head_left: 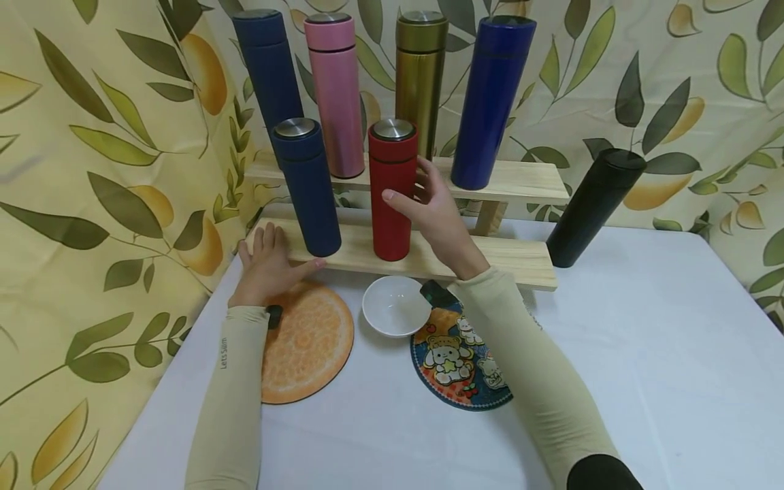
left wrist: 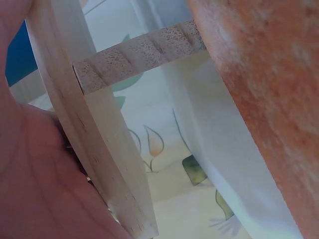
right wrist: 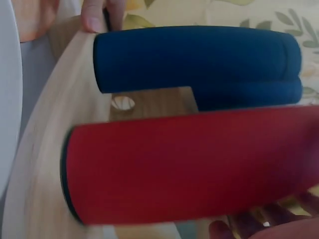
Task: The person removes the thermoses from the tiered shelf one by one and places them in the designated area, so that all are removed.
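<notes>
A red thermos bottle [head_left: 393, 197] with a silver lid top stands upright on the lower board of a two-tier wooden shelf [head_left: 508, 262]. My right hand [head_left: 444, 221] holds it from the right, thumb across its front and fingers behind. In the right wrist view the red bottle's base [right wrist: 75, 174] is at the board, with some fingers below its side. My left hand [head_left: 263, 265] rests on the lower board's left end, its thumb along the front edge. The left wrist view shows the palm [left wrist: 40, 164] against the board. A blue thermos [head_left: 309, 190] stands between the hands.
Behind, the upper board [head_left: 520, 178] bears dark blue [head_left: 269, 75], pink [head_left: 335, 102], gold [head_left: 421, 75] and royal blue bottles [head_left: 492, 102]. A black bottle [head_left: 594, 207] stands right of the shelf. In front are an orange-slice mat [head_left: 312, 347], a white bowl [head_left: 397, 306] and a cartoon mat [head_left: 453, 371].
</notes>
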The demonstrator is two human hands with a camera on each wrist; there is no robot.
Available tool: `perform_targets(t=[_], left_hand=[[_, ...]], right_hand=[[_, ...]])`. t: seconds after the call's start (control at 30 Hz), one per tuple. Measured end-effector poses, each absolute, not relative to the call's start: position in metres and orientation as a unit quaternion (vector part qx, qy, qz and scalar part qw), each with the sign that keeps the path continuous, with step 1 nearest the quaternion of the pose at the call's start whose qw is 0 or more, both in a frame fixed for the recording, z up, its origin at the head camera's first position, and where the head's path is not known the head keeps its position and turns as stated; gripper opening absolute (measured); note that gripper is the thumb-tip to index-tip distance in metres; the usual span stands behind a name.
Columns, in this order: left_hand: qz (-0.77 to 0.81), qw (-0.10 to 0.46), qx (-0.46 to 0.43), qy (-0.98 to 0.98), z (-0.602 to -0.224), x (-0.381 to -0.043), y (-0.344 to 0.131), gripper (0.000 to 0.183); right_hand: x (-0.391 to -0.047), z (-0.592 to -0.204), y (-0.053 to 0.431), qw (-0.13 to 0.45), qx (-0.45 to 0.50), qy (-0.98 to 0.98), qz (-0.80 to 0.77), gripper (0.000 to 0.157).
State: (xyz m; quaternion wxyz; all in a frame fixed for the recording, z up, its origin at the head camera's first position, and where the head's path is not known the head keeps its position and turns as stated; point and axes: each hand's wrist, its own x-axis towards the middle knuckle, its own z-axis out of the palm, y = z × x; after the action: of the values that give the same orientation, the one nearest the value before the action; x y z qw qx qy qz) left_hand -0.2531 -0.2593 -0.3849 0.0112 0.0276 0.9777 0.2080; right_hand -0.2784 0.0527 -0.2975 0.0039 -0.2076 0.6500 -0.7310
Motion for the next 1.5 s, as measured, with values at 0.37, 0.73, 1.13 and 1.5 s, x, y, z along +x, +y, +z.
perform_targets(t=[0.37, 0.73, 1.13, 1.5], left_hand=[[0.206, 0.014, 0.030, 0.978, -0.388, -0.255, -0.259, 0.136], [0.205, 0.013, 0.032, 0.978, -0.383, -0.253, -0.257, 0.132], [0.209, 0.012, 0.033, 0.977, -0.387, -0.254, -0.260, 0.136], [0.206, 0.021, 0.035, 0.978, -0.383, -0.252, -0.257, 0.131]], right_hand=[[-0.285, -0.305, 0.035, 0.005, -0.154, 0.670, -0.726, 0.079], [-0.273, -0.314, 0.052, -0.045, -0.213, 0.644, -0.733, 0.082], [-0.254, -0.314, 0.089, -0.093, -0.203, 0.706, -0.672, 0.072], [-0.245, -0.306, 0.131, -0.126, -0.167, 0.725, -0.657, 0.072]])
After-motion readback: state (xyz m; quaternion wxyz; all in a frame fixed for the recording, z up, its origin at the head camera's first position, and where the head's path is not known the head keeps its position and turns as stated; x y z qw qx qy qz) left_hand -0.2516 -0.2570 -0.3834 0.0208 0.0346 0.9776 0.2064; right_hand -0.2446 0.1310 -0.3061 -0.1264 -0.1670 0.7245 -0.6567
